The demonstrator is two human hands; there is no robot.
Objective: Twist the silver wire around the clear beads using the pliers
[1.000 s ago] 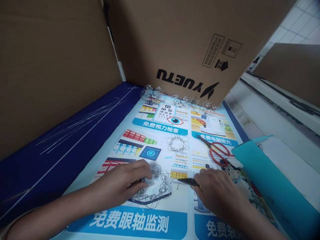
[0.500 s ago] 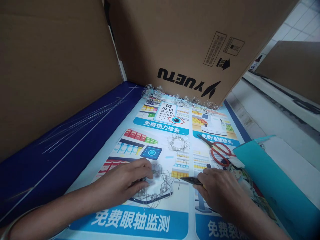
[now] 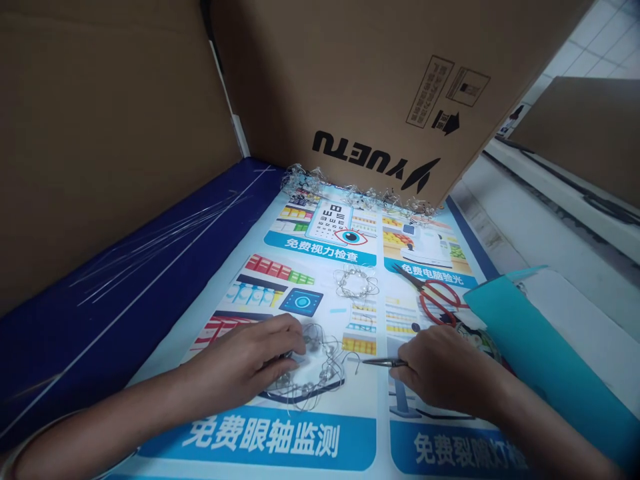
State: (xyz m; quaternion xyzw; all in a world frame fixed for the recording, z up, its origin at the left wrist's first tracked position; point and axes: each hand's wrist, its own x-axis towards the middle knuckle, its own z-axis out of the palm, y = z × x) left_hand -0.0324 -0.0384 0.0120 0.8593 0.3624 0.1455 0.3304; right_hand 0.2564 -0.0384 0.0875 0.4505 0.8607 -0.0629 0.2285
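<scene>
My left hand (image 3: 250, 360) presses the wire loop (image 3: 313, 370) flat on the poster (image 3: 350, 400); right fingers (image 3: 415, 367) pinch the pliers (image 3: 383, 362) just beside it. I judge the springy wire could slip free.

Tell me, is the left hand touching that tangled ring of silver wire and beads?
Touching. The head view shows the left hand with fingertips pressed on the tangled silver wire-and-bead ring.
</scene>
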